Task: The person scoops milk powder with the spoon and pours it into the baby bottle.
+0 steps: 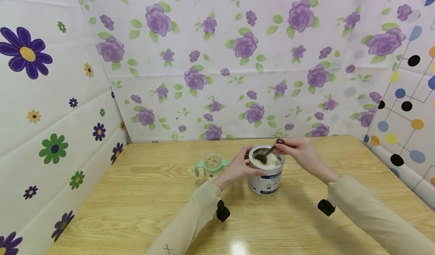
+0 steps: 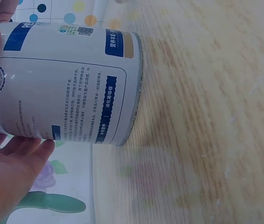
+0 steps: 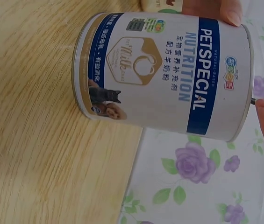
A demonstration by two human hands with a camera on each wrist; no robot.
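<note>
A white milk powder can (image 1: 266,181) with blue label bands stands upright on the table, its top uncovered. Pale powder (image 1: 273,161) shows inside it. My left hand (image 1: 237,169) grips the can from its left side, thumb across the front near the rim; in the left wrist view the fingers (image 2: 40,151) curl round the can wall. Between the thumb and fingers of my right hand (image 1: 302,154) is the handle of a dark brown spoon (image 1: 261,158), its bowl down in the can at the powder. In the right wrist view only a bit of the handle shows.
Just left of the can stands a lidless clear baby bottle (image 1: 213,165) with a green collar and two green handles, partly behind my left wrist. The wooden table (image 1: 153,194) meets flowered cloth walls (image 1: 190,108) at the back and sides.
</note>
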